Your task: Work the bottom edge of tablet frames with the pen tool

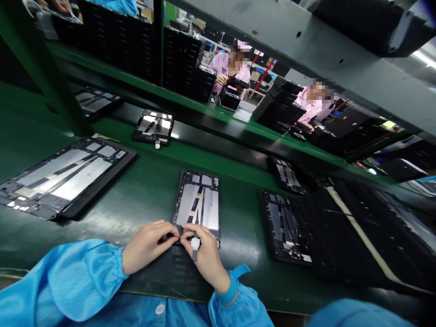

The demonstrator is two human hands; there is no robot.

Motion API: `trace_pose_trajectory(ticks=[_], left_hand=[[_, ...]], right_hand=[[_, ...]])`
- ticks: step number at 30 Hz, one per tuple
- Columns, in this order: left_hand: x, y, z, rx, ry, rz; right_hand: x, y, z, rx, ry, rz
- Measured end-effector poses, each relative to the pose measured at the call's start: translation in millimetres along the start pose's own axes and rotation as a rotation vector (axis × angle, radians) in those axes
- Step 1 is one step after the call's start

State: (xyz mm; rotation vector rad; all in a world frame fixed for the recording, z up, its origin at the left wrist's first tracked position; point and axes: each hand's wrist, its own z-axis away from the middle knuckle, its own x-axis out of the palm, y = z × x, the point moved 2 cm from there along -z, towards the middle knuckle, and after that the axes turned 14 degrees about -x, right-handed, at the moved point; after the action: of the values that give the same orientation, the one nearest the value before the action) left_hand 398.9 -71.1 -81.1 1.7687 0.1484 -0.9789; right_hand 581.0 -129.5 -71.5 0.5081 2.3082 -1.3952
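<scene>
L hand [148,249] curled, fingertips [174,234] at lower edge of black tablet frame [196,202]; can't tell if they're pinching anything. R hand [204,260] closed around small white tool [195,244] w/ dark shaft, right by same edge. Frame lies flat, silver panels up, bottom centre on green worktop [136,227]. Blue sleeve [64,281] lower left. Other open frames nearby: large one [64,177] left, dark one [284,220] right, smaller one [153,127] further up. Beyond, upper right: stacked black frames [279,109], 2 co-workers [228,70] in pink smocks, one holding dark item [238,81].
</scene>
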Motion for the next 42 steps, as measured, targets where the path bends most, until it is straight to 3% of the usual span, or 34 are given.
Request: trace_pose_trajectory(ticks=[5,8,13,19,22,26,34,42], left_hand=[[-0.4,-1.9,-3.0,-0.129,-0.098,0.137],[-1.8,-6.0,-0.5,-0.101,-0.12,0.171],[-1.6,-9.6,4.5,-0.011,-0.048,0.09],[-2.5,-0.6,5.0,-0.075,-0.117,0.012],[-3.4,0.3,11.9,0.016,-0.08,-0.144],[-6.6,-4.6,30.3,0.242,0.076,-0.404],[-17.8,-5.1,32.8,0.221,0.003,-0.414],[-11.3,-7.3,32.8,0.235,-0.013,-0.453]], right_hand=[[1.3,-1.1,0.2,0.038,-0.014,-0.018],[1.8,-1.5,0.5,0.036,-0.024,-0.017],[-0.6,-3.2,0.4,0.005,-0.048,-0.019],[-2.4,-6.7,0.4,-0.058,-0.132,0.034],[-1.5,-6.8,1.8,-0.066,-0.101,0.047],[0.5,-5.8,4.2,-0.084,-0.092,0.058],[1.5,-2.6,6.1,-0.093,-0.095,0.044],[-2.4,-3.1,4.7,-0.07,-0.039,0.006]])
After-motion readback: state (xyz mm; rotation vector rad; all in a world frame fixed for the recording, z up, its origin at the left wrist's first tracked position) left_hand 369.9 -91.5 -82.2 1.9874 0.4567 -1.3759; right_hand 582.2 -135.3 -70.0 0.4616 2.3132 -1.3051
